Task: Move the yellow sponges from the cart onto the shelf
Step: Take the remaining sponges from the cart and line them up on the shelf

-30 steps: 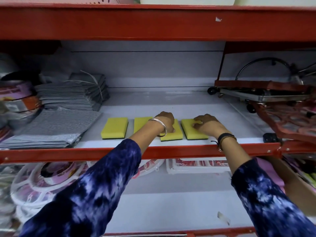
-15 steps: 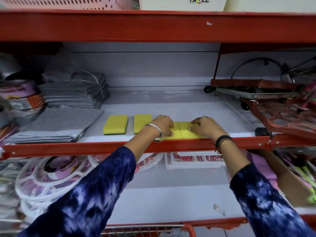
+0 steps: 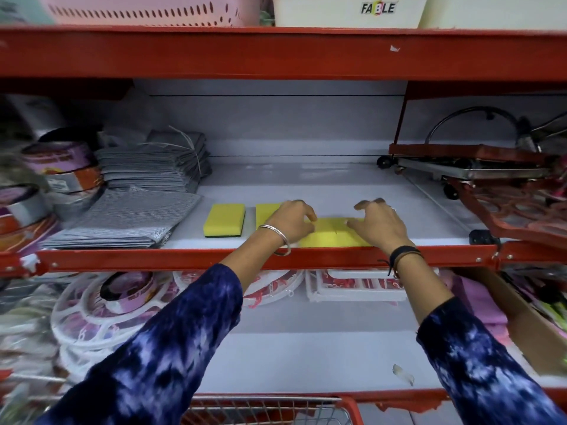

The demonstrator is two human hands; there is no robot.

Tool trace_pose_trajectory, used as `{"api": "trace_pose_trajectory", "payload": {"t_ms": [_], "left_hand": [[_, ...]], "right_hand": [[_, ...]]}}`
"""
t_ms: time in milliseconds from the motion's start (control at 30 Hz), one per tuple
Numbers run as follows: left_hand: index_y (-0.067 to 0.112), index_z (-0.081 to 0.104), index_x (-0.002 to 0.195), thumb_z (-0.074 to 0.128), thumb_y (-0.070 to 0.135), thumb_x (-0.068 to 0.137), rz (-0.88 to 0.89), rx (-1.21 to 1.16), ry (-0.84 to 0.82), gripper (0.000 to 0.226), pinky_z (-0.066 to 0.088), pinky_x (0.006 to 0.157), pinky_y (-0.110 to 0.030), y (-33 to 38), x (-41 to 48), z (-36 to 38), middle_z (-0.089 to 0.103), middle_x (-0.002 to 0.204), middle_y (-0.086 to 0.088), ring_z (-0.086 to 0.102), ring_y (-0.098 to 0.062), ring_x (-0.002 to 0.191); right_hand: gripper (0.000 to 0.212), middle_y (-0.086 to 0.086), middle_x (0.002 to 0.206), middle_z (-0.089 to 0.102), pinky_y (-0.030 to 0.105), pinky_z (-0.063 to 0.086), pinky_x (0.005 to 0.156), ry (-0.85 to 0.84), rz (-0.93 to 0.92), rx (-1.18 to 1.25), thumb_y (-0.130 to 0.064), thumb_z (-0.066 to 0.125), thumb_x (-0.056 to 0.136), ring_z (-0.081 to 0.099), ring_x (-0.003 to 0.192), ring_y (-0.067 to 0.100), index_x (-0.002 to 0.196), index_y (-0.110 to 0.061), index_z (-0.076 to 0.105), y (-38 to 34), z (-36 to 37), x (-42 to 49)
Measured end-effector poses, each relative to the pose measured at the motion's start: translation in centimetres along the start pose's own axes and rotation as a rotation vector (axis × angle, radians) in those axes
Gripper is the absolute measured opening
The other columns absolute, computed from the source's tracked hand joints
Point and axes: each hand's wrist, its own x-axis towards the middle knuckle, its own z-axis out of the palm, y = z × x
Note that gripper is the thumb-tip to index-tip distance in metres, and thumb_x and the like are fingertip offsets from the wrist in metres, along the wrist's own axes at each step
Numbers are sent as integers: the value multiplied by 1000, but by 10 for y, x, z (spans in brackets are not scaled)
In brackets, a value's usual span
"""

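Note:
Several yellow sponges lie in a row near the front of the white middle shelf (image 3: pixel 306 179). The leftmost sponge (image 3: pixel 224 220) sits alone. My left hand (image 3: pixel 291 222) covers most of the second sponge (image 3: pixel 266 211). Two more sponges (image 3: pixel 333 234) lie pressed side by side at the red front lip. My left fingertips touch their left end. My right hand (image 3: pixel 379 225) touches their right end with the thumb, its fingers spread and lifted. Neither hand grips a sponge. The cart's wire basket (image 3: pixel 270 409) with its red rim shows at the bottom edge.
Grey folded cloths (image 3: pixel 129 216) and a tied grey stack (image 3: pixel 156 161) lie left of the sponges, with tape rolls (image 3: pixel 61 167) beyond. A red folded trolley (image 3: pixel 478 167) and red racks (image 3: pixel 521 216) fill the right. White plastic hangers (image 3: pixel 101 305) lie on the lower shelf.
Both hands slid the two right sponges together and toward the front lip. My right fingers have since lifted and spread. The view has dropped, bringing the cart into sight.

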Motion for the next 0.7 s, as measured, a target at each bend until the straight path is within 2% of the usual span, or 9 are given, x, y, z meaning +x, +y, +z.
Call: {"api": "trace_pose_trajectory", "payload": {"t_ms": [67,133,267,433,533,700], "left_hand": [[8,67,117,58,13,90,-25,19,88,30,37,107,-28,-23,-1,-16,61,131,-11,54,-26,125],[8,63,123,55,12,92,-95,83,108,33,33,108,-27,-54,-2,-33,56,137,-12,49,-27,129],[10,48,139,50,10,95,-259,229,-46,44,25,115,-26,-114,-3,-51,40,151,-10,36,-25,140],[14,38,146,45,11,98,-347,285,-208,48,26,119,-29,-142,-10,-54,32,156,-8,32,-27,143],[16,41,144,47,16,97,-339,284,-209,47,30,118,-31,-144,-13,-52,36,154,-8,37,-27,140],[13,53,136,57,18,92,-287,215,-165,44,32,115,-29,-142,-22,-45,45,148,-7,42,-26,136]], "right_hand": [[51,16,136,52,42,46,102,53,-108,69,-38,62,88,53,122,36,131,-10,56,-18,4,3],[49,13,136,55,41,46,103,17,-227,114,-37,61,89,55,122,31,129,-10,57,-41,9,9],[47,7,145,48,37,35,112,-171,-392,27,-33,59,91,44,133,26,134,-16,52,-90,30,28],[53,4,155,36,38,30,117,-343,-378,-136,-37,52,95,33,142,25,144,-19,41,-122,58,49],[54,6,155,36,38,29,117,-391,-354,-186,-38,49,96,31,142,26,145,-16,39,-123,64,49],[54,6,154,38,39,30,117,-369,-352,-177,-40,50,95,34,141,27,143,-18,43,-115,65,34]]}}
